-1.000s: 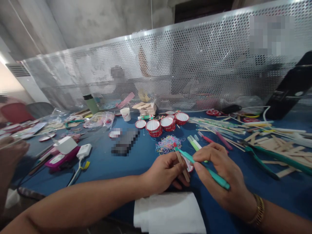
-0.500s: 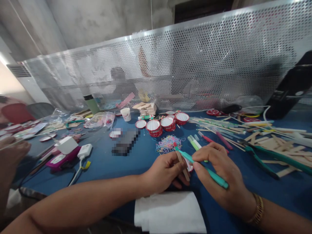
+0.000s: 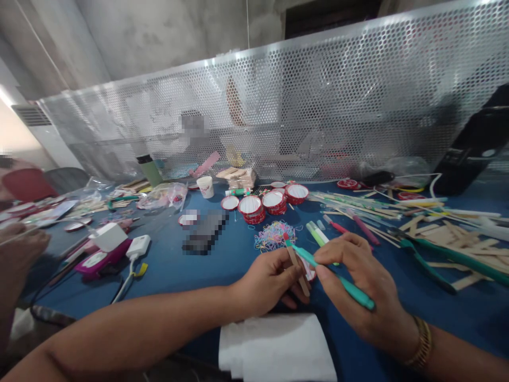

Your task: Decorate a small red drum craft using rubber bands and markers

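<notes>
My left hand (image 3: 274, 281) pinches a flat wooden craft stick (image 3: 297, 268), tilted upright, its top end coloured red with green just below. A teal marker (image 3: 345, 284) sits between the thumb and fingers of my right hand (image 3: 358, 276). Its tip meets the coloured end of the stick, or comes very close; I cannot tell which. Behind my left hand lies a loose heap of pastel rubber bands (image 3: 274, 235). Green and white markers (image 3: 316, 233) and a red marker (image 3: 336, 224) lie beyond my right hand. Folded white cloth or paper (image 3: 278, 347) is below my hands.
Red-rimmed round tins (image 3: 251, 208), a paper cup (image 3: 205, 187) and a blurred dark phone (image 3: 204, 232) stand or lie mid-table. Green-handled pliers (image 3: 425, 262) and wooden sticks (image 3: 457, 239) lie right. Chargers (image 3: 109, 237) and another person's hand (image 3: 24, 241) are left. A perforated metal screen (image 3: 254, 111) stands behind.
The rear end of the teal marker has shifted very slightly to the right and down. Both hands otherwise keep their place and hold.
</notes>
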Available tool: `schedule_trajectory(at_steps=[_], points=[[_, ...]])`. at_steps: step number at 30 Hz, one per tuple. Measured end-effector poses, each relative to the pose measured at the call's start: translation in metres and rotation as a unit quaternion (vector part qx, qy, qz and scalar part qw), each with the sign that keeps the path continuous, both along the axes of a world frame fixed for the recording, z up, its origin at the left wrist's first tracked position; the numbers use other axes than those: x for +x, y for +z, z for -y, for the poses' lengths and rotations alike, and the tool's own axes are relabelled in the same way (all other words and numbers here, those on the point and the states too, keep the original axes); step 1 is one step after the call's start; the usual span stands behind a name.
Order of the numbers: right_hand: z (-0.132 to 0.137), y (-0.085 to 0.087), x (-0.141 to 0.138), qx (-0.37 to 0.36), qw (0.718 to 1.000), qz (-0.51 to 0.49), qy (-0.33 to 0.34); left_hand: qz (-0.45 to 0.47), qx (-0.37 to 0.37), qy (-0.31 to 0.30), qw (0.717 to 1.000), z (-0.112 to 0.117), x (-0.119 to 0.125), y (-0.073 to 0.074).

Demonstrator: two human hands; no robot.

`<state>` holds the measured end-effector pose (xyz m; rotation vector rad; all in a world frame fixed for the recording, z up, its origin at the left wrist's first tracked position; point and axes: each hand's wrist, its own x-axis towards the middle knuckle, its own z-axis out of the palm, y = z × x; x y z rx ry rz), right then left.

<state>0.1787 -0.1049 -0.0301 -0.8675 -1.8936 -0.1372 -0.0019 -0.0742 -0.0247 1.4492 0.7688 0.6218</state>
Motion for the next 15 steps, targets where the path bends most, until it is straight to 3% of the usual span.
schedule_trajectory(at_steps=[15], points=[[0.001, 0.0029, -0.0011, 0.007, 1.0, 0.003, -0.009, 0.002, -0.005, 0.001, 1.0, -0.0002, 0.0003, -0.0007]])
